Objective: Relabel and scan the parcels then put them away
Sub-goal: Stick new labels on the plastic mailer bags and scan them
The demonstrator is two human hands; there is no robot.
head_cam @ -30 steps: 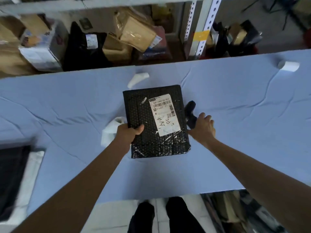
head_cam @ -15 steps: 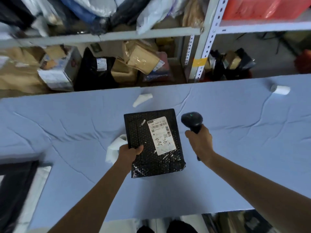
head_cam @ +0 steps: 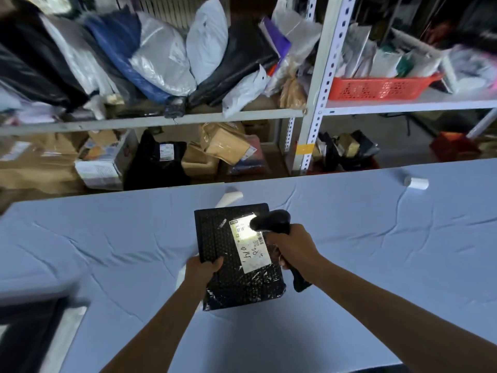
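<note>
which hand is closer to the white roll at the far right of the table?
Right. The right hand, gripping the scanner, sits left of the white roll and closer to the person; the left hand grips the black parcel even farther left.

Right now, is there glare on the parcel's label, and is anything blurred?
Head view: light from the scanner burns out the upper end of the label on the parcel; the handwriting below shows clearly. Same view, far right: things beside the red basket are blurred.
</note>
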